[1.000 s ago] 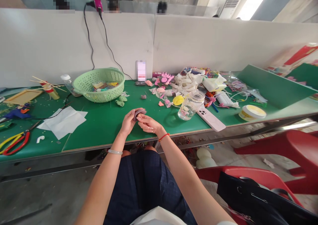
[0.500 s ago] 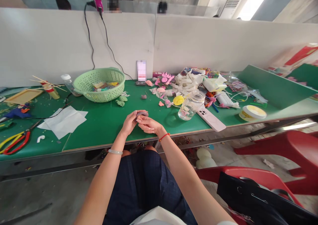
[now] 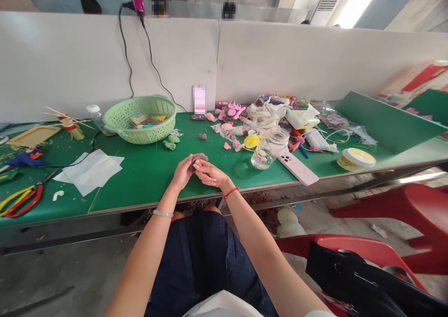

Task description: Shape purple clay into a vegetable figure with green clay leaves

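Near the front edge of the green table [image 3: 140, 168], my left hand [image 3: 182, 173] and my right hand [image 3: 210, 173] meet, both closed on a small grey-purple piece [image 3: 200, 158] that looks soft. Fingers of both hands cover its lower part. Beyond them lie a small mauve lump [image 3: 202, 136] and a pink lump [image 3: 227, 146]. Pale green lumps [image 3: 171, 142] sit beside the green basket [image 3: 147, 133]. To the right of my right hand, a clear jar [image 3: 261, 156] leans at a tilt beside a pink phone [image 3: 299, 168].
White sheets [image 3: 91, 172], red-and-yellow pliers [image 3: 26, 200] and a bottle [image 3: 96, 114] are at left. A lit phone [image 3: 199, 100] leans on the partition [image 3: 168, 56]. A heap of wrappers [image 3: 269, 114], a yellow-lidded tub [image 3: 355, 158] and a green divider [image 3: 385, 121] stand right. Red chairs [image 3: 413, 210] are lower right.
The grey-purple piece has changed from a narrow curved strip to a broader, flatter shape above my fingertips. My fingers have shifted slightly around it.
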Demonstrator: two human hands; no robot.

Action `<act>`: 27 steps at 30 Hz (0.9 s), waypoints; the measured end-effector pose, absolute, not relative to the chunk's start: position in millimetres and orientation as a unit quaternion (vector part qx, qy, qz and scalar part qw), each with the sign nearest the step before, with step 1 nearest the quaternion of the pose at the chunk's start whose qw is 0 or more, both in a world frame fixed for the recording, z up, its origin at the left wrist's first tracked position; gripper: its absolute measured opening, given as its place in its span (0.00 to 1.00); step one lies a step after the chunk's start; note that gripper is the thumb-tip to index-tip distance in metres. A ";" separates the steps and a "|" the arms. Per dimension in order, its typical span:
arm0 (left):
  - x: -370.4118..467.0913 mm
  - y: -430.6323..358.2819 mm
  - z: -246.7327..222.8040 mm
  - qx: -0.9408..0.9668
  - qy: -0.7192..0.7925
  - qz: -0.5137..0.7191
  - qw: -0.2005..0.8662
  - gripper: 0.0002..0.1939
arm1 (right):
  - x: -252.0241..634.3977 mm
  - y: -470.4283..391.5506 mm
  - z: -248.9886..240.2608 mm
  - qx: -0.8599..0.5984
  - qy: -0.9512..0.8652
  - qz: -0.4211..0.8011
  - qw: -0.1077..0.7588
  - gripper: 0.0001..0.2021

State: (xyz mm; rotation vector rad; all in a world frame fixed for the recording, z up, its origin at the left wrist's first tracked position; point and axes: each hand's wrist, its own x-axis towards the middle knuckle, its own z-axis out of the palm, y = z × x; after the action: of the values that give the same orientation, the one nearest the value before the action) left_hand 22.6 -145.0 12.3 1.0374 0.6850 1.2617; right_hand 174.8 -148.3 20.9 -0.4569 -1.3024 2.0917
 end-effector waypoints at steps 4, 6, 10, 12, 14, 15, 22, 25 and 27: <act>21.7 -141.4 6.7 0.441 0.308 0.565 0.625 0.26 | 174.4 -148.7 21.7 -0.178 -0.490 0.791 0.321 0.17; 21.2 -139.6 3.8 0.440 0.311 0.563 0.627 0.26 | 174.3 -149.2 22.4 -0.169 -0.490 0.789 0.330 0.17; 19.9 -137.2 -0.2 0.430 0.313 0.567 0.629 0.26 | 173.9 -150.0 23.9 -0.171 -0.489 0.789 0.329 0.18; 19.0 -136.6 -1.1 0.424 0.310 0.575 0.627 0.26 | 173.5 -150.3 24.9 -0.181 -0.485 0.792 0.325 0.19; 18.3 -136.3 -1.4 0.424 0.310 0.577 0.625 0.27 | 173.0 -150.6 25.9 -0.189 -0.476 0.793 0.329 0.18; 18.1 -136.2 -1.4 0.426 0.311 0.576 0.625 0.27 | 172.7 -150.8 26.2 -0.193 -0.472 0.793 0.334 0.18; 19.2 -139.8 4.2 0.428 0.310 0.588 0.612 0.25 | 172.9 -150.6 24.0 -0.173 -0.493 0.792 0.317 0.18; 19.5 -141.4 6.4 0.431 0.298 0.590 0.615 0.26 | 173.2 -149.8 23.0 -0.184 -0.496 0.792 0.306 0.18; 19.2 -141.0 6.1 0.433 0.298 0.589 0.614 0.26 | 173.6 -149.7 23.1 -0.188 -0.492 0.791 0.311 0.19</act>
State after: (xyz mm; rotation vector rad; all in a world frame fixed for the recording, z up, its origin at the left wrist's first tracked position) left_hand 19.2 -141.0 6.1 0.9971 0.6874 1.3564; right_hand 173.6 -149.7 23.1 -0.4962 -1.2977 2.0892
